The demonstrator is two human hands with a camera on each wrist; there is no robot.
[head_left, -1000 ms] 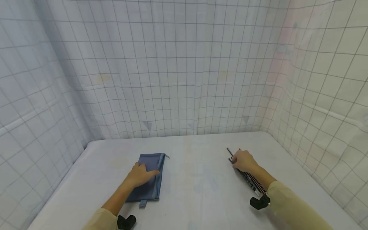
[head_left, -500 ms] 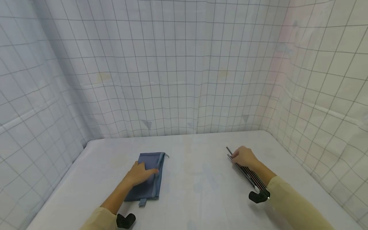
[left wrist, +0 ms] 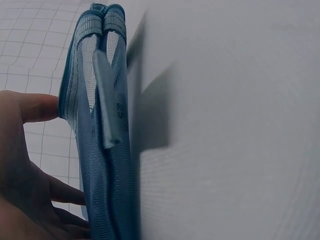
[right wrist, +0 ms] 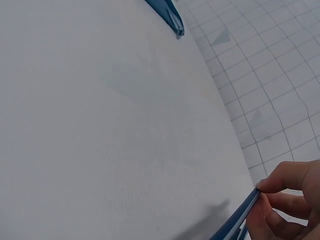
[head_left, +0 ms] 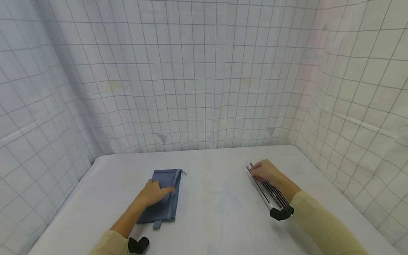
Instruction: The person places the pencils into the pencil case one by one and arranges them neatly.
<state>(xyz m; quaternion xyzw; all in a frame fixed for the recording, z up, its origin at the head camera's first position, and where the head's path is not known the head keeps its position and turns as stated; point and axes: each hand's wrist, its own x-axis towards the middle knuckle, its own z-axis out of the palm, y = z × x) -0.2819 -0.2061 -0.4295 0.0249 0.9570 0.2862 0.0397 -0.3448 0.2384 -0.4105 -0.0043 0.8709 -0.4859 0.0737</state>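
Note:
A blue zippered mesh pouch [head_left: 164, 207] lies on the left half of the white table. My left hand [head_left: 153, 194] rests on top of it with fingers spread, thumb towards the zipper side. In the left wrist view the pouch [left wrist: 112, 180] stands out edge-on, its small fabric tab hanging over the end. Over on the right, my right hand [head_left: 265, 171] pinches one slim dark pencil [head_left: 260, 189] between thumb and fingertips. Several more dark pencils [head_left: 278, 194] lie side by side under that hand and wrist. Close up, the pinched pencil [right wrist: 239, 216] looks blue and casts a shadow on the tabletop.
White cloth screens with a dark grid [head_left: 197, 88] enclose the table [head_left: 210, 198] at the back and both sides. Black wrist cameras [head_left: 138, 245] stick out beside both sleeves. Bare tabletop separates the pouch from the pencils.
My right hand has shifted slightly left and up in the view, drawing one pencil apart from the others. My left hand stays on the pouch.

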